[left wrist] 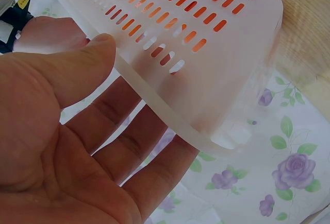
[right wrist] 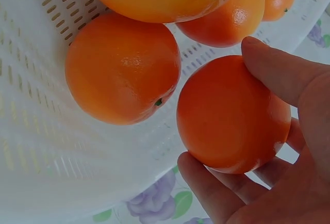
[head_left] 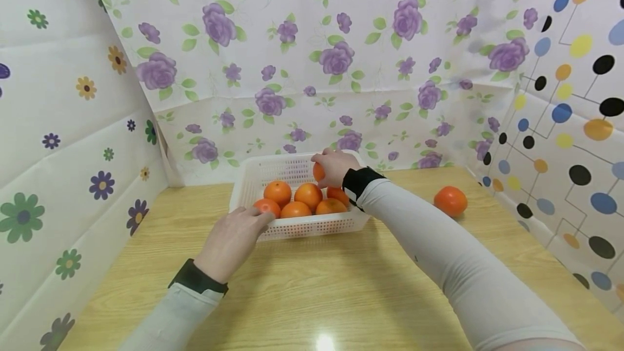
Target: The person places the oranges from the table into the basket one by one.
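A white perforated plastic basket stands near the back of the table with several oranges in it. At its front left corner, my left hand holds the rim, thumb on one side and fingers on the other. My right hand reaches over the basket's back right part and grips one orange between thumb and fingers. Beside that fruit, another orange with a small green stem mark lies against the basket wall.
A single orange-red round fruit lies on the wooden table, to the right of the basket and beyond the right forearm. Flowered sheeting hangs behind the table, and patterned sheets flank it on both sides.
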Motion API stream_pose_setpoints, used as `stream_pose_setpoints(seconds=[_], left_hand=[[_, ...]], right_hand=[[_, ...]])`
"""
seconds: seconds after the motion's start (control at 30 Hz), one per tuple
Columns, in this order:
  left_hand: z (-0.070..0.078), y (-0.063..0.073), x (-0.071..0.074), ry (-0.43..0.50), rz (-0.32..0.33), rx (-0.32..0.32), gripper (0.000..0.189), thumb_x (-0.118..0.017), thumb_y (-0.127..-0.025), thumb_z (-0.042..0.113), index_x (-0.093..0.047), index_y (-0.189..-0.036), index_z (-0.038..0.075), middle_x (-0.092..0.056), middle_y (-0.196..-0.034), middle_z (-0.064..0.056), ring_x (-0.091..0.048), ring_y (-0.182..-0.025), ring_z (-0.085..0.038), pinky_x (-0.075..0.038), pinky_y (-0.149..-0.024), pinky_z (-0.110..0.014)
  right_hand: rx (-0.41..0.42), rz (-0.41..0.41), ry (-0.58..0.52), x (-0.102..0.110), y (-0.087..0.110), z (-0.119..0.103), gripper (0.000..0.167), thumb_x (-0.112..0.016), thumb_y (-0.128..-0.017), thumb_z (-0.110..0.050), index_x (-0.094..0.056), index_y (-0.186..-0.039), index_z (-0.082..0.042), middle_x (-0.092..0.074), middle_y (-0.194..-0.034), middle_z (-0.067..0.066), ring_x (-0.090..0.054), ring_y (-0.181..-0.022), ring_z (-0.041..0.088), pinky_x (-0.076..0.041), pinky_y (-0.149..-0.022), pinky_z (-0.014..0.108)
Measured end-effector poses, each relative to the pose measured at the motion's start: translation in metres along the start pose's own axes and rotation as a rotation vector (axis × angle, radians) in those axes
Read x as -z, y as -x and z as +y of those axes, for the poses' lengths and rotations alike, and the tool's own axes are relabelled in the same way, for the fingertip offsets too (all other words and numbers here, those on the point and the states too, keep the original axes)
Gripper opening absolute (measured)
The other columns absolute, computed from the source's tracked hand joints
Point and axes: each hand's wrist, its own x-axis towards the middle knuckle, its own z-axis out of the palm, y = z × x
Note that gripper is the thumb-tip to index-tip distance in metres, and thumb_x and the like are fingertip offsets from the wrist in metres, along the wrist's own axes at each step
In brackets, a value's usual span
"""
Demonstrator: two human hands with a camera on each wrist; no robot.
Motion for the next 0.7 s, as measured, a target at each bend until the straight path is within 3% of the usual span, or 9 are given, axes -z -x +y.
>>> stream_pose_setpoints(seconds=[0.7], left_hand=[[-0.001,0.0,-0.001,0.011,0.004,0.001,0.032,-0.092,-0.086,-0.001,-0.072,-0.103,0.018,-0.07,-0.087,0.001,-0.053,-0.07,-0.02,-0.052,-0.063,-0.033]], right_hand=[[0.009,0.014,-0.008,-0.011,-0.016,0.007,0.075,-0.09,-0.094,-0.036,-0.058,-0.16,-0.019,-0.056,-0.147,0.016,-0.064,-0.12,0.035,-0.058,-0.1,0.048]])
